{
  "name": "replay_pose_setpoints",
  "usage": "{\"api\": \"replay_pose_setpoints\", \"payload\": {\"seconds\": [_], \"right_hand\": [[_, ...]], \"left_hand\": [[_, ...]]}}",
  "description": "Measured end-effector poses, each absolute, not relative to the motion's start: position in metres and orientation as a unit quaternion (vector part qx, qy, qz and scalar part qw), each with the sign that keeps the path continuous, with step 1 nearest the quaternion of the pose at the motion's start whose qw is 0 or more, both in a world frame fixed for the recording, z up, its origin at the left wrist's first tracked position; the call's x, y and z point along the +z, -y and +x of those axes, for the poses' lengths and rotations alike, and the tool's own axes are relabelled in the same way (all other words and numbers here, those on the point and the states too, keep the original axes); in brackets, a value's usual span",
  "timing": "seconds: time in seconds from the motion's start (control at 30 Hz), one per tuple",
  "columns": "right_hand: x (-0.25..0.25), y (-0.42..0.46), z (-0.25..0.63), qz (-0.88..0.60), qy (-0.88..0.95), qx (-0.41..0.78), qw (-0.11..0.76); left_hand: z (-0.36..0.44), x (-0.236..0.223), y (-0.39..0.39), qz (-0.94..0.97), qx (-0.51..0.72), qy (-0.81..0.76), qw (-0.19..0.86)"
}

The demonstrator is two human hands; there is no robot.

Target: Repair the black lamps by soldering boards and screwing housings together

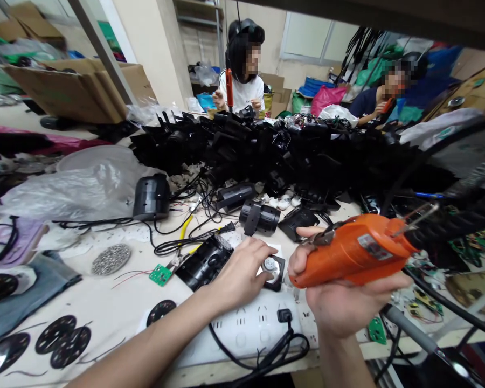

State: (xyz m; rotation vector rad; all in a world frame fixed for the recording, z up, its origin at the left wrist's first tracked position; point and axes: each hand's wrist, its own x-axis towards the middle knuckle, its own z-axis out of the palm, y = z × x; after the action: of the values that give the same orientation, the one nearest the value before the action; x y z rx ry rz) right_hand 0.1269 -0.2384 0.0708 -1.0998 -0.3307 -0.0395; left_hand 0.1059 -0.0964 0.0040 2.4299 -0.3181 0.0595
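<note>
My right hand (339, 304) is wrapped round an orange electric screwdriver (355, 250), held tilted with its thick black cable leading off to the right. The screwdriver's front end is near my left hand; its bit is hard to make out. My left hand (244, 269) grips a small square black part (281, 272) between thumb and fingers. A round grey motor-like piece (270, 263) sits on this part. Beside the left hand lies an open black housing (204, 264), partly covered by the hand. A white power strip (250, 323) with a black plug lies just below.
Black housings (151, 196) and cables lie ahead, before a large heap of black parts (234, 143). A round pile of screws (111, 259), a green circuit board (160, 275), yellow-handled pliers (185, 229) and black discs (69, 340) are left. Two people (242, 89) sit across the table.
</note>
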Motion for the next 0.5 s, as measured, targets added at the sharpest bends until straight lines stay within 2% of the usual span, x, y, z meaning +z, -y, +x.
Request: {"api": "replay_pose_setpoints", "payload": {"seconds": [0.13,0.5], "right_hand": [[0.066,0.233,0.13,-0.502,0.139,-0.037,0.853],[0.055,0.234,0.135,-0.511,0.191,0.001,0.838]], "left_hand": [[0.106,-0.005,0.092,0.9,0.004,0.076,0.43],[0.105,-0.012,0.094,0.892,0.022,0.085,0.443]]}}
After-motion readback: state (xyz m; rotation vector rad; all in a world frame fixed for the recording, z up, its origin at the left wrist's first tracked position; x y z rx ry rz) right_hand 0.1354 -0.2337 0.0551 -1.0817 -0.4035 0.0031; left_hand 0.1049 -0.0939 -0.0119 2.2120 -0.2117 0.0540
